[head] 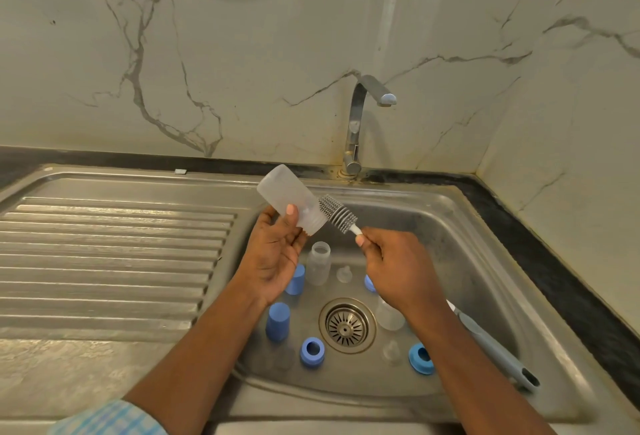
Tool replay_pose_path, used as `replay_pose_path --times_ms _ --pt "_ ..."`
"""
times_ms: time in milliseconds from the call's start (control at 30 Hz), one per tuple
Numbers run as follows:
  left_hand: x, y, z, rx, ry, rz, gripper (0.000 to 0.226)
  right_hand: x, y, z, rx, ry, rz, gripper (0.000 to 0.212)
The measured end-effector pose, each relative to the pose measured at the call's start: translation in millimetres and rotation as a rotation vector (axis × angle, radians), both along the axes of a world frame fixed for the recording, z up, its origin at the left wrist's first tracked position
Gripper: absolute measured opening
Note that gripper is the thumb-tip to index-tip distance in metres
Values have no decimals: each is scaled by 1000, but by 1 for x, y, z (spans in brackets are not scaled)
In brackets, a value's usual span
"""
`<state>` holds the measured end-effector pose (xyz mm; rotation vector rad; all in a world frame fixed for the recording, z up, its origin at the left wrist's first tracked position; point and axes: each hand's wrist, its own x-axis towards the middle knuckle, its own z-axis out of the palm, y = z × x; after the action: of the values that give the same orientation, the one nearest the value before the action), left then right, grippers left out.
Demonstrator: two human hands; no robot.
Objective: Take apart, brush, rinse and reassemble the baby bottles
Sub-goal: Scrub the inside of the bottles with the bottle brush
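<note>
Brushing step: left hand grips a stripped clear bottle tilted above the basin. The right hand pinches the silicone bottle brush by its neck, with the head at the threaded mouth, not visibly inside. Next move likely needs aligning and pushing in. In the stainless sink: blue caps, collars, nipples; tap off, marble-look wall behind.

Frosted plastic bottle, dull scuffed steel sink, glossy marble wall.
</note>
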<state>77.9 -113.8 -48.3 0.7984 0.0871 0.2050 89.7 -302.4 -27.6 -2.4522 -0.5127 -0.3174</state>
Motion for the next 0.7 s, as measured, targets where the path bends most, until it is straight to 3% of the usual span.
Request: replay_pose_path --times_ms 100,200,300,433,567,700 --pt "1 1 -2 101 10 35 46 0 1 0 -2 -14 -1 43" --pt "1 4 -1 215 -2 35 34 0 -1 2 8 -28 -19 42" --pt "2 2 -2 243 7 3 41 -1 -3 4 4 -20 -28 41" --pt "1 -2 -1 194 42 30 52 -12 5 7 -121 -46 32 27" --pt "-1 -2 2 101 55 -3 53 -12 10 9 -113 -66 -15 25" --pt "-3 -6 1 17 24 -79 79 -4 5 3 -65 -27 -51 33"
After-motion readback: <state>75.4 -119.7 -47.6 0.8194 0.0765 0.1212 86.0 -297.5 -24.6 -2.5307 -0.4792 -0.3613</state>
